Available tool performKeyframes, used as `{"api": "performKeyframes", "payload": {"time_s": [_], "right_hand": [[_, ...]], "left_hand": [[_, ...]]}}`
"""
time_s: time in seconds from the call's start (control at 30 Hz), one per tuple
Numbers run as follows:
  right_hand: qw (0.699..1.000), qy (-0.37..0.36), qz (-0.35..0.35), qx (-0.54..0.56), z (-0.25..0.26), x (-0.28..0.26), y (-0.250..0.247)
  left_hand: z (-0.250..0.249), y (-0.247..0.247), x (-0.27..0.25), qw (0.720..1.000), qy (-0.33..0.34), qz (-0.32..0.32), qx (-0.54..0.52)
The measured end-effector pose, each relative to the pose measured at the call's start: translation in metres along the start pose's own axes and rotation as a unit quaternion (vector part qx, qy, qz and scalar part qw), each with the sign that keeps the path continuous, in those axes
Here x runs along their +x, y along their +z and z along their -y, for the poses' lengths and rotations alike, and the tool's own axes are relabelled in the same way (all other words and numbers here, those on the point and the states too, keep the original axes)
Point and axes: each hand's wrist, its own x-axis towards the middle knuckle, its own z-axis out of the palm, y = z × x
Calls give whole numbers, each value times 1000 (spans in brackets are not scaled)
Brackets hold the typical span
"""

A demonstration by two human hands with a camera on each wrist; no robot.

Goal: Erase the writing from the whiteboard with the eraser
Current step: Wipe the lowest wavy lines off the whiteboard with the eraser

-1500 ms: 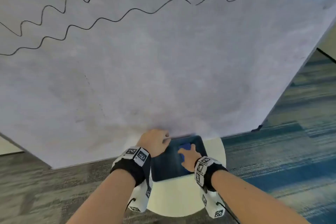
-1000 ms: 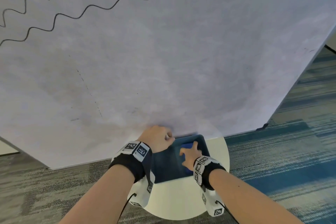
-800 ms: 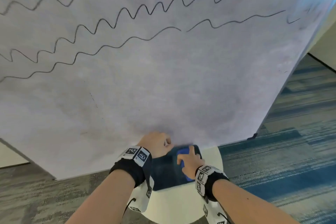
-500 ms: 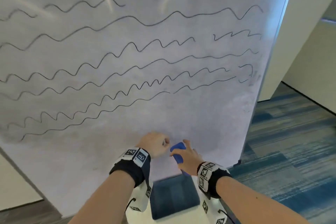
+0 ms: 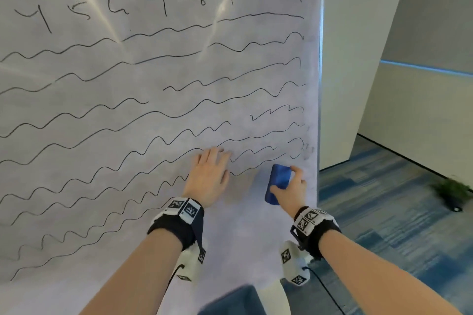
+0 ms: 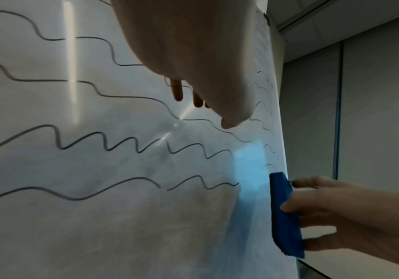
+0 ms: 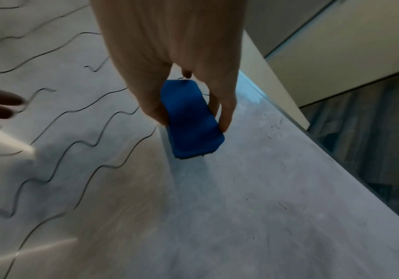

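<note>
The whiteboard (image 5: 128,225) fills the left of the head view, covered with several black wavy lines (image 5: 102,133) and a row of handwritten numbers (image 5: 158,6) near the top. My right hand (image 5: 289,190) grips the blue eraser (image 5: 277,184) by its long edges and holds it against the board near the right edge, just below the lowest wavy line. The right wrist view shows thumb and fingers around the eraser (image 7: 190,119). My left hand (image 5: 208,176) lies flat with straight fingers on the board, left of the eraser (image 6: 285,213).
The board's right edge (image 5: 318,84) stands beside a pale wall (image 5: 358,33). Blue patterned carpet (image 5: 384,199) stretches to the right, with a small dark plant (image 5: 453,193) on it. A dark blue tray (image 5: 230,302) on a white round stool (image 5: 276,296) sits below the board.
My right hand lifted the eraser out of the tray and brought it up to the board. The left hand opened and moved up flat on the board. My view tilted upward.
</note>
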Motion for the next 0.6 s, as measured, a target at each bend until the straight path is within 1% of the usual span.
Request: {"api": "performKeyframes", "payload": {"time_s": [0.03, 0.1, 0.17, 0.23, 0.33, 0.4, 0.47, 0.6], "right_hand": [[1000, 16, -19, 11, 0, 9, -5], [999, 22, -37, 33, 3, 24, -6], [998, -16, -44, 50, 10, 35, 3], [995, -61, -35, 68, 15, 42, 20], [992, -93, -21, 83, 15, 46, 42], [991, -105, -30, 82, 6, 50, 47], [990, -106, -46, 82, -3, 58, 41], [989, -65, -103, 88, -10, 90, 17]], "left_hand": [[-4, 1, 7, 1000, 2, -18, 8], [-11, 2, 19, 999, 9, -30, 27], [-16, 5, 29, 998, 8, -27, 47], [-20, 11, 40, 997, 8, -21, 72], [-25, 17, 56, 996, 12, -32, 79], [-28, 18, 65, 995, 17, -44, 86], [-31, 16, 72, 993, 25, -46, 103], [-28, 11, 83, 990, 28, -50, 128]]}}
